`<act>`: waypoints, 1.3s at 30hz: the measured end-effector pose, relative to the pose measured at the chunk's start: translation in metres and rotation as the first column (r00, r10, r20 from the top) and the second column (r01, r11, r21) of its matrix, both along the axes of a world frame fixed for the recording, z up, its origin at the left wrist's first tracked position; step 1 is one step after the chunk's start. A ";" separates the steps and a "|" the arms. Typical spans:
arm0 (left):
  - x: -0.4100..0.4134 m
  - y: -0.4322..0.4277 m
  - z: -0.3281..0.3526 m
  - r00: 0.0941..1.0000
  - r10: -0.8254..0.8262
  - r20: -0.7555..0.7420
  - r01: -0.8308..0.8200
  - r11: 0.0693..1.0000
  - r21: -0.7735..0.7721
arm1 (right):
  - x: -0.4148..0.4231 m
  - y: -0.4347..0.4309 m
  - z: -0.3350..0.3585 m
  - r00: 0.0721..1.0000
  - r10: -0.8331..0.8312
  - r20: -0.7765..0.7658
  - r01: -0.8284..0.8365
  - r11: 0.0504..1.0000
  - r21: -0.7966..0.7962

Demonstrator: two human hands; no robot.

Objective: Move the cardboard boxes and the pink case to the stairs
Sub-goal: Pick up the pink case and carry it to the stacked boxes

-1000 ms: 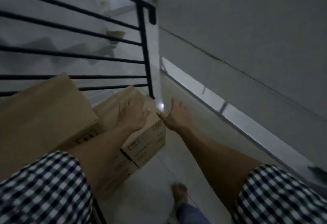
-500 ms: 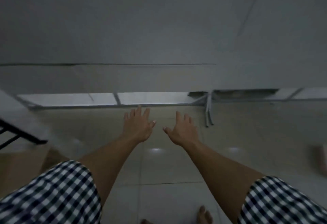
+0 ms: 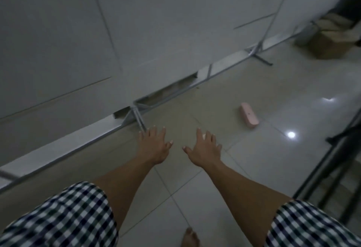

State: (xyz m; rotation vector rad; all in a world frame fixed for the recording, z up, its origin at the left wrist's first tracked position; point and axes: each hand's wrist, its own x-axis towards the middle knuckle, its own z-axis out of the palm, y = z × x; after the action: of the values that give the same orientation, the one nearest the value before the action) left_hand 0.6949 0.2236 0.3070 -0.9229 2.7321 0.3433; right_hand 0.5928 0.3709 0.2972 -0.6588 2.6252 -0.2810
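Observation:
A small pink case (image 3: 249,115) lies on the tiled floor, ahead and to the right of my hands. My left hand (image 3: 155,146) and my right hand (image 3: 204,149) are held out in front of me, palms down, fingers spread, holding nothing. The case lies roughly a forearm's length beyond my right hand. An open cardboard box (image 3: 330,39) with stuff in it stands on the floor at the far right, by the wall. The stairs and the other boxes are out of view.
A grey partition wall (image 3: 97,32) on metal feet (image 3: 139,121) runs along the left and back. A dark metal frame (image 3: 336,161) stands at the right edge. My bare foot (image 3: 190,237) shows at the bottom. The floor tiles reflect ceiling lights.
My view has swung right, away from the stair railing and the stacked boxes that my left hand touched. The pink case and the far box have come into view. Both hands stay empty.

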 end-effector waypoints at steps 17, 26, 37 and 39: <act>-0.358 0.187 -0.034 0.840 -0.539 0.055 0.539 0.842 0.028 | -0.269 0.208 -0.026 0.864 -0.500 0.062 0.499 0.866 0.038; -0.545 0.221 -0.075 0.771 -0.621 0.140 0.615 0.783 0.092 | -0.440 0.261 -0.070 0.782 -0.609 0.131 0.604 0.793 0.078; -0.748 0.227 -0.139 0.790 -0.569 0.228 0.558 0.821 0.117 | -0.650 0.273 -0.138 0.801 -0.556 0.221 0.548 0.830 0.102; -0.782 0.225 -0.156 0.814 -0.533 0.232 0.517 0.846 0.128 | -0.689 0.271 -0.153 0.821 -0.523 0.230 0.507 0.852 0.128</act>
State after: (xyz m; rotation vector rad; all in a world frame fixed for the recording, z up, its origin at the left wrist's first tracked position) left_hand -0.0870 0.4487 0.1507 -0.1466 2.5717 0.1756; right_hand -0.0966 0.6417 0.1443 0.1287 2.4934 -0.4105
